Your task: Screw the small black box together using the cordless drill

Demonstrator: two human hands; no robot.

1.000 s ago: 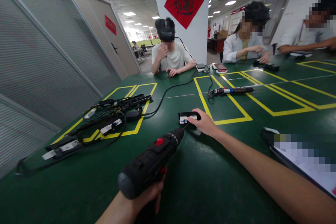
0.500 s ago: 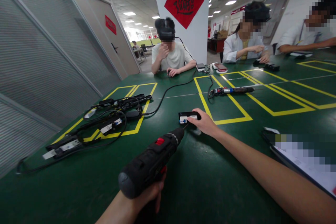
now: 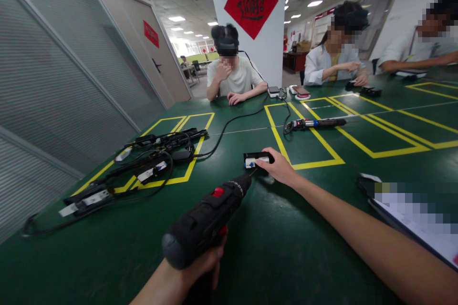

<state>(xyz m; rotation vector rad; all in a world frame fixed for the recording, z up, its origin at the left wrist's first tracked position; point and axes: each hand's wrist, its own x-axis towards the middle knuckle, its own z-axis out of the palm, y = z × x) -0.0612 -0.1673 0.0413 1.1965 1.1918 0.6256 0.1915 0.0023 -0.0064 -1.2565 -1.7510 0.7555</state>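
Note:
A black cordless drill (image 3: pixel 203 219) with red buttons is gripped in my left hand (image 3: pixel 209 262), whose fingers wrap round its handle below the body. The drill points away and up to the right, and its thin bit (image 3: pixel 254 172) reaches the near face of a small black block with a white label (image 3: pixel 251 162). Whether the bit touches it I cannot tell. My right hand (image 3: pixel 277 164) pinches the right end of that block at the table, thumb across its front. The right fingers behind the block are partly hidden.
On the left, black cabled devices (image 3: pixel 157 152) lie across yellow tape outlines. A cable (image 3: pixel 229 121) runs toward the back. A tool-like device (image 3: pixel 317 124) lies back right, and a pixelated sheet or screen (image 3: pixel 411 219) right. Several people sit across the green table (image 3: pixel 300 257).
My hands, the drill and the block look unmoved. Across the table, the dark object by a person's lowered hand no longer shows.

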